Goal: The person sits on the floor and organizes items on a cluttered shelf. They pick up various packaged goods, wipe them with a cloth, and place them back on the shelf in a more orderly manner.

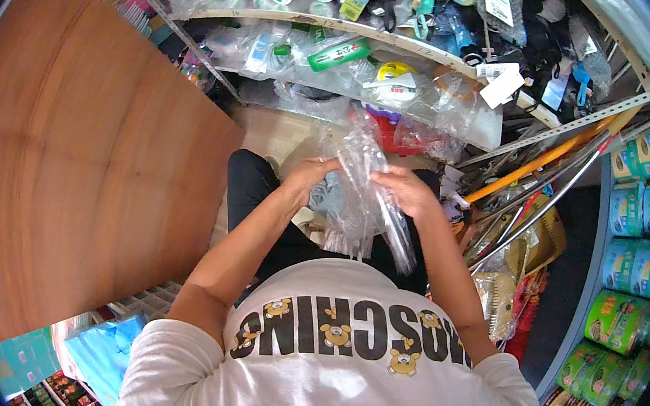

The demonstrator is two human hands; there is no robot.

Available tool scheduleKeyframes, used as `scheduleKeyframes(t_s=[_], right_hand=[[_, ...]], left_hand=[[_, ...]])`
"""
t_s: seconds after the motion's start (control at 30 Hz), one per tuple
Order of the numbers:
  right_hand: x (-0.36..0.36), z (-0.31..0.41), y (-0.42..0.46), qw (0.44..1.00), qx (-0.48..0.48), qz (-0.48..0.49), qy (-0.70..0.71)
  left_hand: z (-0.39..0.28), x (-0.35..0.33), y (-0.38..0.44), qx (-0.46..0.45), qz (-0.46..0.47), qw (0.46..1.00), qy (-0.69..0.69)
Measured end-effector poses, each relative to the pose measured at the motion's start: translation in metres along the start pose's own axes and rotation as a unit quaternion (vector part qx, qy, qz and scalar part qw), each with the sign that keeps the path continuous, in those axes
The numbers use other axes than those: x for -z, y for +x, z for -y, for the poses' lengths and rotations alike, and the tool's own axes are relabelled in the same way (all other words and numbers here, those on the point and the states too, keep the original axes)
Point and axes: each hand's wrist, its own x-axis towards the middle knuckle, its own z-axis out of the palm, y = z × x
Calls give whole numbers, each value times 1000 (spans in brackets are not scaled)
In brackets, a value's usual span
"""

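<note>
Both my hands hold a crumpled bundle of clear plastic wrapping (361, 198) in front of my lap. My left hand (313, 177) grips its left side, with the thumb pointing inward. On the opposite side, my right hand (405, 190) pinches the plastic near a long folded strip that hangs down. A grey-blue item (327, 193) shows beside and partly behind the plastic, below my left hand; what it is cannot be made out. My dark trousers (249, 179) are under the forearms.
Ahead stands a metal shelf (301, 8) packed with plastic-wrapped goods and umbrellas. A large brown wooden panel (82, 160) rises at left. Long poles, one with an orange handle (533, 162), lean at right, near dustpans (539, 237). Green packages (616, 319) line the far-right shelf.
</note>
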Motion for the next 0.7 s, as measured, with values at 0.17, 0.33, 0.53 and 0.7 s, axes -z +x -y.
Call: scheduleKeyframes(t_s=[0.17, 0.33, 0.53, 0.7], right_hand=[[1, -17, 24, 995, 46, -77, 50], [-1, 30, 5, 976, 167, -131, 52], [-28, 28, 16, 991, 89, 34, -89], [-3, -60, 57, 822, 27, -134, -552]], left_hand=[[8, 20, -13, -19, 13, 998, -60], [35, 55, -8, 6, 24, 994, -110], [32, 54, -17, 2, 52, 988, -145], [13, 60, -20, -39, 74, 986, -141]])
